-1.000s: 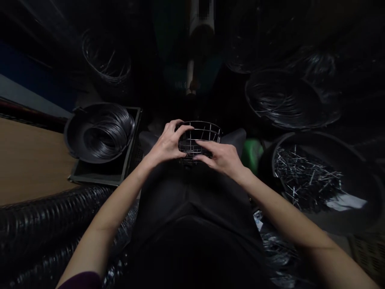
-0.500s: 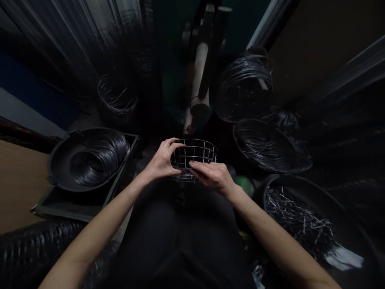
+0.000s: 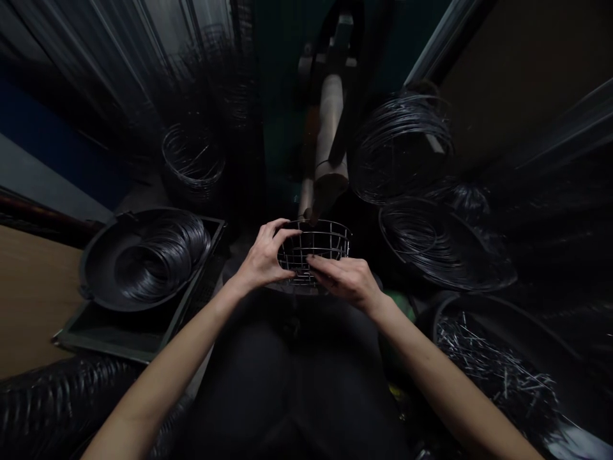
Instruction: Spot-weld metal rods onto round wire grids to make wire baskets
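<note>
From my head feed I see the left hand [image 3: 263, 255] wrapped around one side of a small wire basket [image 3: 313, 246], its fingers [image 3: 282, 233] over the top rim, while the right hand [image 3: 345, 281] pinches the wires at the front. A pale cylindrical post [image 3: 330, 121] reaches down close to the far rim. To the left, a coil of black wire [image 3: 158, 262] sits in a black pan [image 3: 93, 268]; to the right, another loose wire coil [image 3: 405, 150] lies beyond the basket, and cut wire pieces [image 3: 493, 364] fill a dark tub [image 3: 479, 301]

Silver wire basket [image 3: 313, 246], grid-patterned, black wire coils [image 3: 160, 259]
</note>
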{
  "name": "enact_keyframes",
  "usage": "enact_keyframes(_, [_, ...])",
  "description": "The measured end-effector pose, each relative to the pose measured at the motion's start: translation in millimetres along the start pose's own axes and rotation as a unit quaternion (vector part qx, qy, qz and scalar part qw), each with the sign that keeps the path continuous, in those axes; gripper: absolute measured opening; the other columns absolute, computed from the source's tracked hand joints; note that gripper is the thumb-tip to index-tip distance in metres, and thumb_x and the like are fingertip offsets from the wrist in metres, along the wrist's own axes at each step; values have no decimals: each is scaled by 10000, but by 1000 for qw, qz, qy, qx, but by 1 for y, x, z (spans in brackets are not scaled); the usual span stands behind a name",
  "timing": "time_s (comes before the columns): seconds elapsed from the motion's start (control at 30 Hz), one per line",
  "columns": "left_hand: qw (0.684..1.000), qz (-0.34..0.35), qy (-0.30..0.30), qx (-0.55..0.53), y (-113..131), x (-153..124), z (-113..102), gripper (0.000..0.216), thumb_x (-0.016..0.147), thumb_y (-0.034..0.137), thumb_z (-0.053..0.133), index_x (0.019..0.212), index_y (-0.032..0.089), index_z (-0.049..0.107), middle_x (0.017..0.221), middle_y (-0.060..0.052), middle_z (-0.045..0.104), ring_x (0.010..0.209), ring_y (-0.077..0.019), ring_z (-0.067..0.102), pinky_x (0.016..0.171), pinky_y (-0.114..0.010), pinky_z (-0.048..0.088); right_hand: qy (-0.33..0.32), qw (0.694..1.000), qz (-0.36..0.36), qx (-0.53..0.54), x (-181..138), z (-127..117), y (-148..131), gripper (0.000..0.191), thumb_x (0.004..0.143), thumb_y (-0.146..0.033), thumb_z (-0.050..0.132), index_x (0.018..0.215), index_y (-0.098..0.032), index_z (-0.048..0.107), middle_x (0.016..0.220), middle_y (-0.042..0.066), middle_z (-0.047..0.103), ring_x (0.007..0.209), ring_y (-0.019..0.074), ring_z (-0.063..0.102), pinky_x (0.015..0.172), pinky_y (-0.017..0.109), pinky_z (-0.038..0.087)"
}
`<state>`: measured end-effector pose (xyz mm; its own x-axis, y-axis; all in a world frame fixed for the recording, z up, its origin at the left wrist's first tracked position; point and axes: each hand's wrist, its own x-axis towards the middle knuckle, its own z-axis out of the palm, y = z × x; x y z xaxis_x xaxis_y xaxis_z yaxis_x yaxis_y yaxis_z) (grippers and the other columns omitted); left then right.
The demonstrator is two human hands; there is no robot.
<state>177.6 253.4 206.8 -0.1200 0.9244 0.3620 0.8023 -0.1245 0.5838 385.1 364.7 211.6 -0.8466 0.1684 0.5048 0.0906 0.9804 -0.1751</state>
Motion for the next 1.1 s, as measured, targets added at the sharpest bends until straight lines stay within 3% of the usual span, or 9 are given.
enact_keyframes(0.1, [1000,-5,8,5,0,3,-1,762,592,212,823,1288,235,514,1409,-144,434,1317,-362,445,1108,-561,399,-15,1000,20,-1,5,-1,2,236,965,-309,547,1112,-268,727,1089,-11,732,709,132,734,574,258,534])
enact_keyframes(0.4, [1000,2,16,13,-2,11,-3,746,591,220,829,1272,234,525,1376,-138,457,1314,-351,451,1102,-545,406,37,999,0,8,10,4,7,213,956,-284,567,1095,-245,724,1059,-5,743,681,143,734,582,259,543])
enact_keyframes(0.5, [1000,9,9,17,-5,15,-5,738,601,228,823,1275,218,524,1372,-143,462,1310,-345,456,1104,-529,402,28,1000,8,2,12,5,9,225,959,-299,559,1093,-243,731,1051,-3,748,677,149,733,586,261,548])
enact_keyframes(0.67, [999,28,16,-22,-8,17,-6,806,576,330,855,1279,177,492,1282,-130,537,1218,-318,522,1057,-466,436,-14,995,94,27,7,-3,2,282,968,-379,529,1151,-265,711,1099,24,748,865,179,735,747,284,574])
enact_keyframes(0.73, [999,15,23,-45,-8,17,-6,882,547,359,875,1306,195,458,1271,-111,546,1168,-299,544,1026,-439,457,8,989,146,31,1,-8,-3,281,955,-404,554,1151,-263,697,1126,49,735,947,194,713,793,296,566])
enact_keyframes(0.9, [994,17,38,-97,-15,25,-5,965,514,394,897,1329,213,414,1322,-121,507,1209,-303,531,1056,-437,442,96,970,223,-3,-4,-10,-6,206,918,-419,610,873,-230,681,882,58,671,710,161,630,620,276,500])
enact_keyframes(1.1, [991,28,39,-122,-32,45,-4,1032,454,427,922,1330,238,410,1326,-121,503,1230,-334,533,1046,-472,457,124,962,242,-6,13,-2,5,327,923,-488,575,806,-193,654,815,40,615,642,135,534,584,263,406])
